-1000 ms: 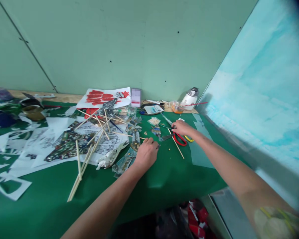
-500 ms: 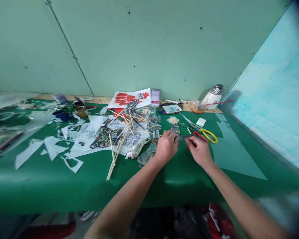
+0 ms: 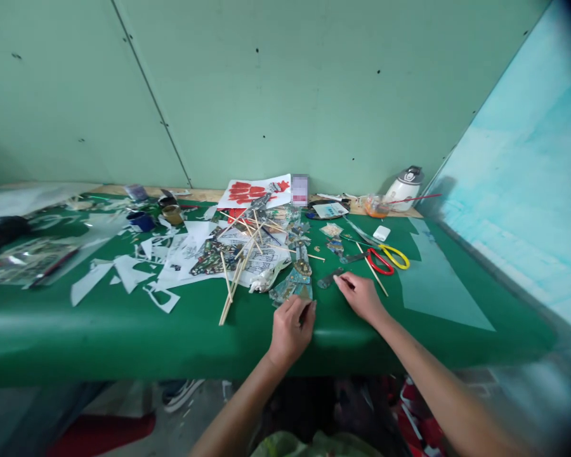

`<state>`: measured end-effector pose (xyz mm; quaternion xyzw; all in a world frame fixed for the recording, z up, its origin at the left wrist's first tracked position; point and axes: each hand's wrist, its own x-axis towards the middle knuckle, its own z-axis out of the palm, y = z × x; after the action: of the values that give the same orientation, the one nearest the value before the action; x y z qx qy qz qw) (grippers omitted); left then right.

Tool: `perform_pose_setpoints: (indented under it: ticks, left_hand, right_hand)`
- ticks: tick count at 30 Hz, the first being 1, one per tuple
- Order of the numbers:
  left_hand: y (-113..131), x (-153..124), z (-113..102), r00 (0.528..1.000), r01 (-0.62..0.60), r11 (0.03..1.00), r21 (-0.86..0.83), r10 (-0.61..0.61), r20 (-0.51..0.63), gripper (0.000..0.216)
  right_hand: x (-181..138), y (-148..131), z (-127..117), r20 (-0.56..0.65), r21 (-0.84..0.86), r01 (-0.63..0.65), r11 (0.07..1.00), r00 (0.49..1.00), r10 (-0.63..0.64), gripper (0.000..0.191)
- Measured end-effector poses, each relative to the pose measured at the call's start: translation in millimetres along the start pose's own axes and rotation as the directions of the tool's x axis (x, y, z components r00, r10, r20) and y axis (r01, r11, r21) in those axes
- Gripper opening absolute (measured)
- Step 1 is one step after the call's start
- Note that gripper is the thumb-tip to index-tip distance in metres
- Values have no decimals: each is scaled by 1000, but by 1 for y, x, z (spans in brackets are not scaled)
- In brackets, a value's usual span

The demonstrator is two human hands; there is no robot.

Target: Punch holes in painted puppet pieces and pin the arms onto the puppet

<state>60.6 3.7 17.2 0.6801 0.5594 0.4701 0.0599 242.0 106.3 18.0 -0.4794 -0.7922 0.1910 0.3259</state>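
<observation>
My right hand point(image 3: 361, 296) is closed in a pinch on one end of a small dark painted strip point(image 3: 330, 278), low over the green tabletop. My left hand point(image 3: 292, 331) is near the table's front edge with its fingertips pressed together; whatever they pinch is too small to make out. Just beyond its knuckles lies a blue and gold painted cutout point(image 3: 295, 280). More painted pieces point(image 3: 335, 245) lie farther back, by the scissors point(image 3: 380, 261) with one red and one yellow handle loop.
Wooden sticks point(image 3: 238, 279) lie across printed sheets point(image 3: 183, 254) and a bag of painted bits point(image 3: 215, 256). White scraps point(image 3: 131, 273) and paint pots point(image 3: 140, 221) are on the left. A translucent sheet point(image 3: 438, 285) lies right; a white kettle-like container point(image 3: 406, 187) stands behind.
Both hands have come nearer and to the left, my left hand farther toward the front edge. The dark strip now shows clearly in my right hand, and the scissors' red loop is uncovered.
</observation>
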Motion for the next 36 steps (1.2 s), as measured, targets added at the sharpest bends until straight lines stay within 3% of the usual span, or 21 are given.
perform_pose_setpoints:
  ticks: [4, 10, 15, 36]
  left_hand:
    - [-4, -4, 6, 990, -110, 991, 74, 102, 100, 23]
    - [2, 2, 7, 978, -78, 978, 194, 36, 208, 29]
    - [3, 2, 4, 977, -52, 975, 216, 5, 211, 30]
    - [-2, 4, 6, 984, -104, 976, 191, 73, 161, 27]
  right_hand:
    - [1, 2, -2, -10, 67, -42, 997, 999, 43, 41]
    - [4, 7, -3, -49, 102, -75, 992, 996, 80, 39]
    - [7, 8, -2, -65, 121, -85, 989, 993, 94, 38]
    - [9, 8, -2, -108, 237, -70, 969, 989, 98, 36]
